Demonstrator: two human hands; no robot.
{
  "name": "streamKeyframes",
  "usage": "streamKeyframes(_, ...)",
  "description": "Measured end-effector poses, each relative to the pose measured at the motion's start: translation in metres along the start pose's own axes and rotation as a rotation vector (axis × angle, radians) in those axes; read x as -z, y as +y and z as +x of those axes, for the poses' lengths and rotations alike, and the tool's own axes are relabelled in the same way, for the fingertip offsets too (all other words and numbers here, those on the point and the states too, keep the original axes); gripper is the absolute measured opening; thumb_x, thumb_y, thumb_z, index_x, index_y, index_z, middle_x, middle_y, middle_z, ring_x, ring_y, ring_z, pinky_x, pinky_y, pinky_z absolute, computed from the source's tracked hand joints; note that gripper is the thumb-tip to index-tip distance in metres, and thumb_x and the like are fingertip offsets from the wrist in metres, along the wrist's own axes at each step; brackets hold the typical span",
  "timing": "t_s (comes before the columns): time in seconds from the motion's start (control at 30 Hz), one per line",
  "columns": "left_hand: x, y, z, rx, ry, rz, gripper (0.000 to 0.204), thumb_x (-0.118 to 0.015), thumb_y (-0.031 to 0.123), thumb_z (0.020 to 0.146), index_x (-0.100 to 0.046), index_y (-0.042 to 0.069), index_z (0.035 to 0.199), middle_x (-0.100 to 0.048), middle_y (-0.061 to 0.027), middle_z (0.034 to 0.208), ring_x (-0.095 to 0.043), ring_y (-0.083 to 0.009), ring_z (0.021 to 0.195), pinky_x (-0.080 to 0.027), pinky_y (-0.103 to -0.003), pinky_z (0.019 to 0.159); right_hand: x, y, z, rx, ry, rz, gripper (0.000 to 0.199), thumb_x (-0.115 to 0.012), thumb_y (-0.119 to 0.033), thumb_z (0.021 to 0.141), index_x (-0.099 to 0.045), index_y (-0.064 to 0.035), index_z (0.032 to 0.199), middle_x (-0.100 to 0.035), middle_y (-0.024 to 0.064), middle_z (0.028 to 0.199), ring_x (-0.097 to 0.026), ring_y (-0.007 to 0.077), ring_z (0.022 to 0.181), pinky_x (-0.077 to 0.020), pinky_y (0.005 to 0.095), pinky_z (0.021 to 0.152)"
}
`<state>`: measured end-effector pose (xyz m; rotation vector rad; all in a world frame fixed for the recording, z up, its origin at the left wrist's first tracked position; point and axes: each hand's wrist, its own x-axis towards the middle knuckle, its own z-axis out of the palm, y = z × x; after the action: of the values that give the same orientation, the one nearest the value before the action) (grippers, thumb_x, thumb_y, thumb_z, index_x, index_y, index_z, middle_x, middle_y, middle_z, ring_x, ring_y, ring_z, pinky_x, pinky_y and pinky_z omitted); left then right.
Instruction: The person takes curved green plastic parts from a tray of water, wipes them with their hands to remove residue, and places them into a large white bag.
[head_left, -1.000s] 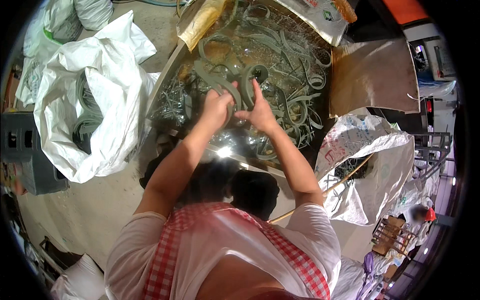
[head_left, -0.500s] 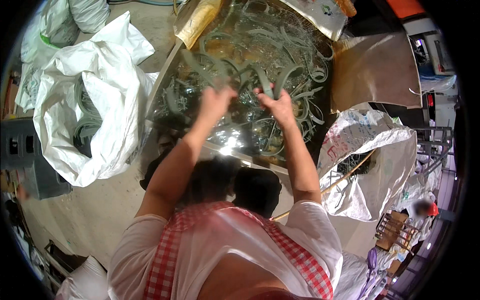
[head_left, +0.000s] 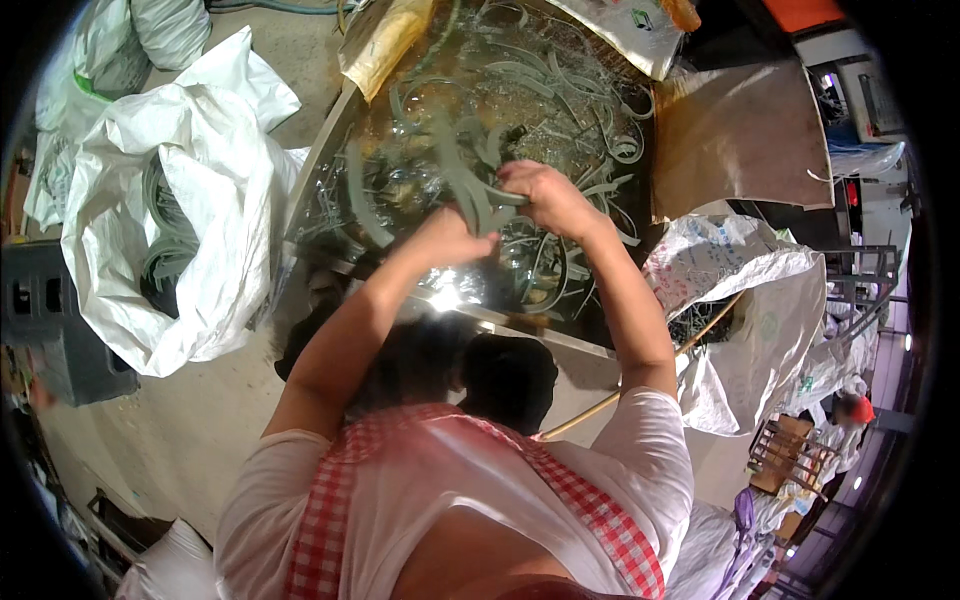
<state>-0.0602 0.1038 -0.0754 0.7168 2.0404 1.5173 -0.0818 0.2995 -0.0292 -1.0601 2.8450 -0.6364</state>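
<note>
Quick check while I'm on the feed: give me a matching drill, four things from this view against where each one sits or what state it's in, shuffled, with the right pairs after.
Things:
1. right hand
2. left hand
3. big white sack
4. brown board

Places or states:
A. lying flat, right of the shiny table
B. open on the floor left of the table, with greenish strips inside
C. closed on the bunch of grey-green strips, on its right side
D. gripping the same bunch lower down, on its left side

Pairs: 1-C, 2-D, 3-B, 4-A
</note>
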Motion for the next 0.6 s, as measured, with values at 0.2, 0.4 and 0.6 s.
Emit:
streamKeyframes(0.2, 0.023, -0.006, -0.006, 0.134, 0.328, -0.947, 0.041, -0.05, -0.004, 0.074, -0.05, -0.004, 0.114, -0.06, -0.0168, 0.096, -0.059, -0.0216, 0.09, -0.046, -0.034, 0.084, -0.001, 0.016, 0.0, -0.877, 0.635, 0.435, 0.034, -0.063, -0.011, 0.079, -0.052, -0.0001, 0.109, -0.064, 0.0163, 0.094, -0.064, 0.0242, 0.08, -0.051, 0.0357, 0.071)
streamKeyframes(0.4, 0.016, -0.01, -0.003, 0.152, 0.134, -1.517, 0.033, -0.046, 0.008, 0.087, -0.049, -0.003, 0.118, -0.055, -0.0138, 0.116, -0.052, -0.0255, 0.108, -0.041, -0.039, 0.094, -0.06, -0.031, -0.011, -0.56, 0.318, 0.557, 0.05, -0.055, -0.033, 0.086, -0.046, -0.0009, 0.123, -0.055, 0.0189, 0.112, -0.051, 0.0331, 0.107, -0.0387, 0.041, 0.092)
streamKeyframes(0.6, 0.015, -0.023, -0.01, 0.214, 0.359, -1.156, 0.027, -0.057, 0.01, 0.086, -0.052, 0.0, 0.11, -0.06, -0.0117, 0.097, -0.06, -0.0223, 0.087, -0.048, -0.035, 0.079, -0.045, -0.063, -0.012, -0.324, 0.188, 0.183, 0.056, -0.066, -0.021, 0.077, -0.047, -0.0093, 0.128, -0.056, 0.0159, 0.106, -0.054, 0.0327, 0.099, -0.0427, 0.04, 0.087)
